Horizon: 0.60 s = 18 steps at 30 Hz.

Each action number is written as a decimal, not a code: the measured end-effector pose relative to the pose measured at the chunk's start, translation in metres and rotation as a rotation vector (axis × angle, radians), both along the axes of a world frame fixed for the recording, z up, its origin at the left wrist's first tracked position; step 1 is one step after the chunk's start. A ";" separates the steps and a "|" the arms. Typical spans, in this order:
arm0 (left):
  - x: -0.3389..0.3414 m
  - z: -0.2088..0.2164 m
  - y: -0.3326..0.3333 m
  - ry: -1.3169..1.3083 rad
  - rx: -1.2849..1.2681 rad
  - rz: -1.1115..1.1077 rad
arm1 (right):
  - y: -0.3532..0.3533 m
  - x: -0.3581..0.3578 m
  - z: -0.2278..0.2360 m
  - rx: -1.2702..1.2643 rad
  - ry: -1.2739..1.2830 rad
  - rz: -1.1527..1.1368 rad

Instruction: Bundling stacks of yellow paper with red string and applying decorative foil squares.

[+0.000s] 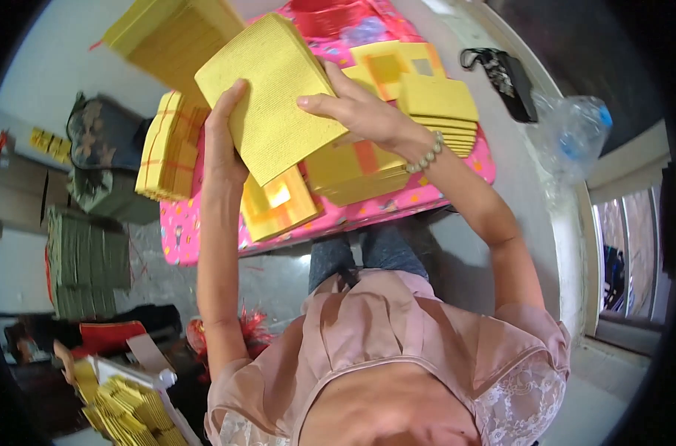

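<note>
Both my hands hold a thick stack of yellow ribbed paper (pixel 278 104), tilted above the table. My left hand (pixel 226 130) grips its left edge, thumb on the top face. My right hand (pixel 364 111) wraps the right edge, its thumb also lying on top; a beaded bracelet circles that wrist. Below the stack lie yellow sheets with orange and gold patches (pixel 275 212) and a larger yellow paper pile (pixel 367 178). To the right, folded yellow bundles (pixel 438 111) are layered up. The fingers under the stack are hidden.
A pink patterned cloth (pixel 178 230) covers the table. Red-string-tied yellow bundles (pixel 163 152) stand at its left, with a tall yellow stack (pixel 182 44) behind. A black pouch (pixel 509 82) and clear plastic bag (pixel 576 141) lie right. Green stacks (pixel 89 256) stand on the left floor.
</note>
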<state>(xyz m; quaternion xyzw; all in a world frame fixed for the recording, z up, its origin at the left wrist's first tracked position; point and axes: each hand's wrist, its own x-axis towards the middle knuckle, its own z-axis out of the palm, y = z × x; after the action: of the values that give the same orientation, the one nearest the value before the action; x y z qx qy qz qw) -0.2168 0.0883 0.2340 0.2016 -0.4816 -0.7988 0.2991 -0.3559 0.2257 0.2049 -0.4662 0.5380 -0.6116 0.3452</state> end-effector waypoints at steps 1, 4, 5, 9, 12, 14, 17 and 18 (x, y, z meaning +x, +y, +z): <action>-0.014 0.002 0.004 -0.095 -0.051 -0.078 | 0.014 -0.004 0.001 -0.086 0.027 -0.066; -0.066 0.016 0.024 -0.202 -0.211 -0.247 | 0.061 -0.026 0.000 -0.129 0.035 -0.215; -0.083 0.022 0.032 -0.254 -0.270 -0.305 | 0.073 -0.035 -0.003 -0.129 0.091 -0.280; -0.143 0.027 0.026 -0.334 -0.295 -0.527 | 0.128 -0.067 -0.011 -0.114 -0.160 -0.400; -0.198 0.011 0.017 -0.360 -0.239 -0.668 | 0.151 -0.116 -0.063 0.120 0.460 -0.665; -0.226 0.000 0.015 -0.374 -0.166 -0.756 | 0.154 -0.132 -0.089 0.227 0.720 -0.722; -0.264 -0.013 0.012 -0.445 -0.147 -0.850 | 0.152 -0.139 -0.134 0.334 1.150 -0.774; -0.275 -0.018 0.011 -0.470 -0.145 -0.903 | 0.151 -0.136 -0.140 0.330 1.319 -0.781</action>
<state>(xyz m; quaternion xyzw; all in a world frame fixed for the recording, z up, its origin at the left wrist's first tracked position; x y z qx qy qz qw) -0.4916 0.0992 0.2161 0.1262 -0.6289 -0.7460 -0.1790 -0.4914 0.3767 0.0654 -0.4527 0.8410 -0.1976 -0.2210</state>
